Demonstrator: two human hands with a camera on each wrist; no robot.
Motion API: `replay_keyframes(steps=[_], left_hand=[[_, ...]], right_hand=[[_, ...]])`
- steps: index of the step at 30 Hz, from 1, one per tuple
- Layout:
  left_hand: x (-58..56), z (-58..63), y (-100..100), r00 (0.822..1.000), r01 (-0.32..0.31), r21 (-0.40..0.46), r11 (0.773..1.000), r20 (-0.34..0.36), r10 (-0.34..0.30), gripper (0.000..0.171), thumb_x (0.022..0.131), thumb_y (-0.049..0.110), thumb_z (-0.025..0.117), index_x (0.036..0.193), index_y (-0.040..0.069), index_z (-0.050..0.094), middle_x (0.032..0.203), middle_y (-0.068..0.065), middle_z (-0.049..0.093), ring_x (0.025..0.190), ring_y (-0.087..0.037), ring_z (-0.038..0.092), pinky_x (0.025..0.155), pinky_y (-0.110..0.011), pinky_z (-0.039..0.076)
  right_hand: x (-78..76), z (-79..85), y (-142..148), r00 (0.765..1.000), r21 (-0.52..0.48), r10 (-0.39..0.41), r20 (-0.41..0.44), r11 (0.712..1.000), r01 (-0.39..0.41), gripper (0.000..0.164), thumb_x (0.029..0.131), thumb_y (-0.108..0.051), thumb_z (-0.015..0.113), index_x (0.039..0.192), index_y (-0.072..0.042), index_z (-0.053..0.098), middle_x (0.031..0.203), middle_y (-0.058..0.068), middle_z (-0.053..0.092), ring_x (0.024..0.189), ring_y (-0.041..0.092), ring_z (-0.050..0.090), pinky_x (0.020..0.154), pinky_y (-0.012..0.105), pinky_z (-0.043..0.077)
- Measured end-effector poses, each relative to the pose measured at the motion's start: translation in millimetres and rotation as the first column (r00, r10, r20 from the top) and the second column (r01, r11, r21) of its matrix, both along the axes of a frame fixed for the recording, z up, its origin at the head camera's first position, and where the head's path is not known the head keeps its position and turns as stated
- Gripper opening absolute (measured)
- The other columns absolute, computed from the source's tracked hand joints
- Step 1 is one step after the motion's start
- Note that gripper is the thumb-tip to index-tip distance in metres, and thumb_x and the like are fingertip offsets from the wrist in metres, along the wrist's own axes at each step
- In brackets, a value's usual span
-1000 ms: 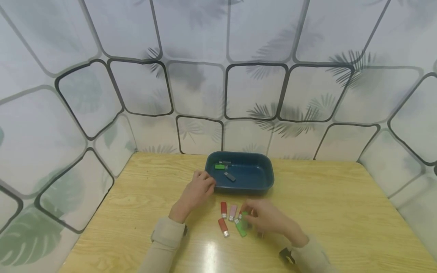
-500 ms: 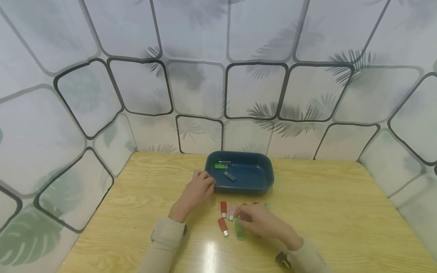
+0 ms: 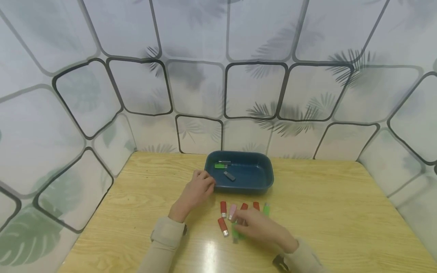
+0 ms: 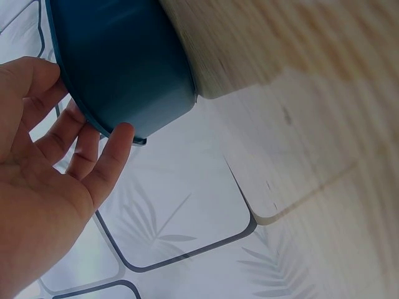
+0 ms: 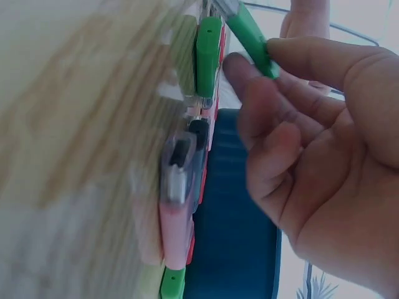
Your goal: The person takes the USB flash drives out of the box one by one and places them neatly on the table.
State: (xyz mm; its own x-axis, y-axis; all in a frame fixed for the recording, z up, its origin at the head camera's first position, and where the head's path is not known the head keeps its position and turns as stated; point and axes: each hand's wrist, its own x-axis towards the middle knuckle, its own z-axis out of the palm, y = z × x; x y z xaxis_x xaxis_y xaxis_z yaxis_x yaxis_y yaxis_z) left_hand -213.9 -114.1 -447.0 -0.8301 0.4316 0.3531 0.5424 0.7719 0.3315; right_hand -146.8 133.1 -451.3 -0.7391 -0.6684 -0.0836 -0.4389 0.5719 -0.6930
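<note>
My left hand (image 3: 198, 187) holds the rim of a dark blue plastic bin (image 3: 246, 185) at its front left corner; in the left wrist view its thumb and fingers are around the rim. My right hand (image 3: 261, 225) is over the loose USB flash drives in front of the bin. Its thumb and fingers pinch a green USB flash drive (image 5: 250, 37), seen tilted in the right wrist view. Another green drive (image 5: 209, 56) lies on the table beside it. Nearby are red drives (image 3: 222, 226) and a pink drive (image 3: 232, 211). The hand partly covers some drives.
Inside the bin lie a green drive (image 3: 220, 166) and two dark drives, one dark drive (image 3: 230, 176) nearer the front. A further green drive (image 3: 266, 209) lies right of the red ones. Patterned cloth (image 3: 198, 87) surrounds the wooden table (image 3: 327, 212) at the back and sides.
My right hand has shifted left and slightly nearer with the green USB flash drive, uncovering red and green drives on the right. The left hand stays on the bin rim.
</note>
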Motion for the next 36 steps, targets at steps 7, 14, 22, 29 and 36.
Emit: replay_keyframes(steps=[7,14,22,29,36], left_hand=[[0.9,0.8,0.7,1.000,-0.002,-0.005,1.000,0.010,0.002,0.013,0.098,0.012,0.060,0.096,0.010,0.072,0.097,-0.003,0.059,0.109,-0.027,0.047,0.078,-0.040,0.054],[2.9,4.9,1.5,1.000,-0.003,-0.003,1.000,0.021,0.003,0.013,0.098,0.012,0.060,0.096,0.009,0.073,0.097,-0.003,0.059,0.107,-0.027,0.047,0.080,-0.040,0.053],[1.7,4.7,1.3,1.000,-0.001,-0.005,1.000,0.019,0.001,0.014,0.098,0.012,0.060,0.096,0.009,0.073,0.097,-0.004,0.059,0.107,-0.027,0.047,0.081,-0.039,0.053],[1.6,4.9,1.1,1.000,-0.006,-0.010,1.000,0.024,0.007,0.014,0.099,0.014,0.059,0.096,0.010,0.073,0.098,-0.003,0.060,0.108,-0.026,0.047,0.081,-0.039,0.053],[1.5,4.4,1.4,1.000,-0.008,-0.012,1.000,0.023,0.008,0.014,0.099,0.013,0.059,0.096,0.010,0.073,0.098,-0.003,0.060,0.108,-0.026,0.047,0.081,-0.040,0.054]], right_hand=[[-2.5,-0.9,2.9,1.000,0.014,0.006,-0.018,1.000,-0.006,0.013,0.095,-0.018,0.066,0.105,-0.013,0.070,0.084,-0.014,0.063,0.075,0.000,0.057,0.070,0.023,0.051],[-6.3,-3.0,5.7,1.000,0.013,0.019,-0.005,1.000,-0.019,0.015,0.095,-0.021,0.067,0.108,-0.014,0.069,0.089,-0.015,0.064,0.081,0.001,0.058,0.075,0.024,0.052],[-7.4,-2.1,6.3,1.000,0.005,0.026,-0.006,1.000,-0.026,0.016,0.095,-0.020,0.066,0.109,-0.013,0.070,0.092,-0.014,0.065,0.082,0.000,0.058,0.077,0.024,0.052],[-7.2,1.2,7.2,1.000,0.003,0.018,0.004,1.000,-0.018,0.016,0.096,-0.020,0.066,0.109,-0.013,0.070,0.093,-0.013,0.066,0.084,0.000,0.059,0.078,0.025,0.053],[-7.7,2.4,9.4,1.000,-0.004,0.008,-0.017,1.000,-0.008,0.014,0.096,-0.021,0.065,0.108,-0.014,0.070,0.093,-0.014,0.066,0.085,0.000,0.060,0.078,0.025,0.053]])
